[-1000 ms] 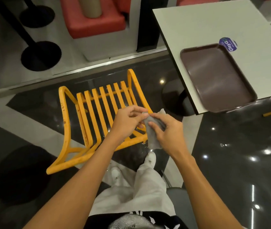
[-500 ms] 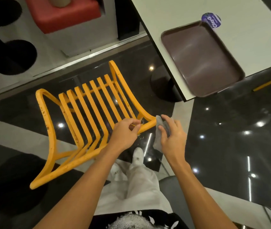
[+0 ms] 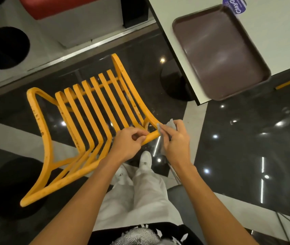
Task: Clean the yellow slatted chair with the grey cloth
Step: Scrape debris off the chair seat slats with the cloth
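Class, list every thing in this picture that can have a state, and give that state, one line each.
yellow slatted chair: unoccupied, dark spots on its frame, near rail gripped.
grey cloth: crumpled, pressed against the chair's near corner.
left hand: grips the chair's near rail.
right hand: holds the grey cloth.
brown tray: empty, flat on the white table.

tray point(image 3: 218, 50) on table point(image 3: 282, 32)
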The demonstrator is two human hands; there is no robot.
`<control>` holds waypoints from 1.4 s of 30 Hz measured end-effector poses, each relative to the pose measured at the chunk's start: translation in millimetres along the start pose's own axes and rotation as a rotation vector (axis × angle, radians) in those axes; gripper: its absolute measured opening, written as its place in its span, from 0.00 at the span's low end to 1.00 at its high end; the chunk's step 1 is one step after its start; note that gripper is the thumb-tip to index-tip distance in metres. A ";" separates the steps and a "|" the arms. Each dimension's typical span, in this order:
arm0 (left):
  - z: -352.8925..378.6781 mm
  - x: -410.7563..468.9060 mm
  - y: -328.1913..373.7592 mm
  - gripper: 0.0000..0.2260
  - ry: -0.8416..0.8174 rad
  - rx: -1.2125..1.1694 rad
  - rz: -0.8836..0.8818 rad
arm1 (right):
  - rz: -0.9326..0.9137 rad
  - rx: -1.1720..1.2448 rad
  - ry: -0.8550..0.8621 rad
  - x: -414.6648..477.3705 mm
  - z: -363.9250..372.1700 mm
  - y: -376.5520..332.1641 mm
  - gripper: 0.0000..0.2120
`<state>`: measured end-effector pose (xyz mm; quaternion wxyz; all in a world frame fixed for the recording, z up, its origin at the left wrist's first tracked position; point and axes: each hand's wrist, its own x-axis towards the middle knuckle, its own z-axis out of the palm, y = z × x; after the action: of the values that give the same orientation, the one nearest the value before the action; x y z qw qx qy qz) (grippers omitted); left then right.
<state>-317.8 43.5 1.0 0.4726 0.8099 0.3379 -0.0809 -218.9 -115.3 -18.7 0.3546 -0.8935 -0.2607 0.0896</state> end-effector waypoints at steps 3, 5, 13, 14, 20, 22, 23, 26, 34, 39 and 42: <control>-1.8 1.1 -3.3 0.08 -0.023 -0.030 -0.006 | -0.106 -0.025 -0.073 -11.3 7.8 -8.3 0.09; -3.5 2.0 -4.2 0.08 -0.044 -0.047 -0.007 | -0.134 -0.031 -0.104 -19.1 6.9 -8.0 0.10; -7.4 -0.8 -7.9 0.07 -0.045 -0.062 0.001 | -0.066 -0.025 -0.029 -14.7 15.4 -16.3 0.09; -7.9 -1.3 -8.7 0.08 -0.045 -0.067 -0.001 | -0.107 -0.029 -0.064 -21.1 15.8 -16.9 0.09; -11.9 -3.9 -11.3 0.08 -0.053 -0.027 0.012 | -0.017 -0.075 0.065 -4.9 3.2 -7.0 0.09; -12.3 -4.5 -13.0 0.07 -0.053 -0.030 0.000 | -0.068 -0.089 0.020 -9.7 11.8 -16.0 0.09; -12.6 -4.4 -14.3 0.07 -0.047 -0.035 -0.005 | -0.117 -0.093 -0.027 -16.4 16.9 -20.2 0.08; -12.6 -4.5 -20.7 0.06 -0.028 -0.041 -0.005 | -0.225 -0.105 -0.103 -26.7 17.8 -18.9 0.09; -13.3 -5.4 -30.7 0.07 -0.026 -0.036 -0.005 | -0.159 -0.106 -0.047 -25.9 22.8 -21.7 0.08; -13.8 -4.7 -29.5 0.08 -0.026 -0.043 -0.009 | -0.130 -0.141 0.011 -13.7 8.6 -14.7 0.08; -13.0 -6.2 -29.6 0.08 -0.012 -0.046 -0.015 | -0.071 -0.132 0.069 -12.6 10.0 -16.0 0.08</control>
<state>-343.4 60.9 -10.2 0.4924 0.7958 0.3430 -0.0814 -239.4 -106.3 -15.4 0.3065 -0.9076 -0.2854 0.0288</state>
